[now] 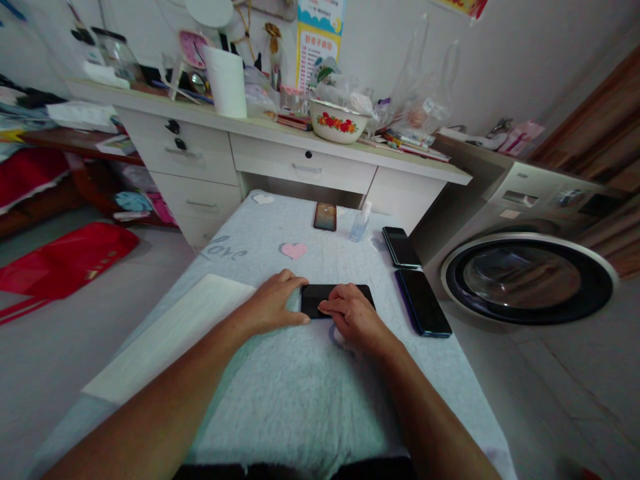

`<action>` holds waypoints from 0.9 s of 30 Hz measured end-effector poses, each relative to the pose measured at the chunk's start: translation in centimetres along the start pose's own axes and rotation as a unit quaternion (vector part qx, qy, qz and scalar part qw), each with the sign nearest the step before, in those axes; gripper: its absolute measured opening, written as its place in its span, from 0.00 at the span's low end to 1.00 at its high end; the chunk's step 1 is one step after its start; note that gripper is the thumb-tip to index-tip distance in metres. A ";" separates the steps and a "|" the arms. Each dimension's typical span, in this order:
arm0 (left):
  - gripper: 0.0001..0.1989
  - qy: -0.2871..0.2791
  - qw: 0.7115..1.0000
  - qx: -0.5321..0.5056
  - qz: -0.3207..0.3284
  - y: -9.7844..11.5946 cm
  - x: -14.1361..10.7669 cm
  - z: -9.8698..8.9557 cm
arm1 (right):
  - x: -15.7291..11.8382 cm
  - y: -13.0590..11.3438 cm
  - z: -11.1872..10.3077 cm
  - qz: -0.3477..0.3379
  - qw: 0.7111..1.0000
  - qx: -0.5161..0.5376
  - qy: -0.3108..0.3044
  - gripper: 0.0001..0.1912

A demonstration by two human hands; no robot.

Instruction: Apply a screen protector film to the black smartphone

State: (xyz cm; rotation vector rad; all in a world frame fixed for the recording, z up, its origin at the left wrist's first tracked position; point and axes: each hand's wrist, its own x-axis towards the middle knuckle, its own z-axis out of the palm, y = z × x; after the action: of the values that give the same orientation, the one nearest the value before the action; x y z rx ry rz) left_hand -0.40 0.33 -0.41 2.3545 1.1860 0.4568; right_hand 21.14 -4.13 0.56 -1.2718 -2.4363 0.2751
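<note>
Left fingers (295,283) spread against phone (313,300); right fingers (333,306) bunched on it, grip unclear; bowl (334,127) holds plastic bags (346,92).

On my feed, the middle phone (313,294) lies on the table (295,380), a flat strip (173,337) left, two phones (424,303) right, a rear phone (325,217) and bottle (359,225) behind, the desk (270,157) beyond.

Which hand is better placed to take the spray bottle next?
Probably the right hand: it is nearer the spray bottle, while the left hand sits at the left end of the handled phone.
</note>
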 end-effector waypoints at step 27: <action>0.34 0.001 1.000 -0.007 -0.003 -0.2 0.0 0.0 | -0.3 2.9 -0.5 0.135 0.988 -0.024 0.066 0.12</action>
State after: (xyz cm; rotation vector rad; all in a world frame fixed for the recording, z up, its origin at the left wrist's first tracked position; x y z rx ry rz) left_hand -0.50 0.40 -0.51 2.3393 1.1861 0.4635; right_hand 23.69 -2.75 -0.08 -1.5891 -2.1721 0.1975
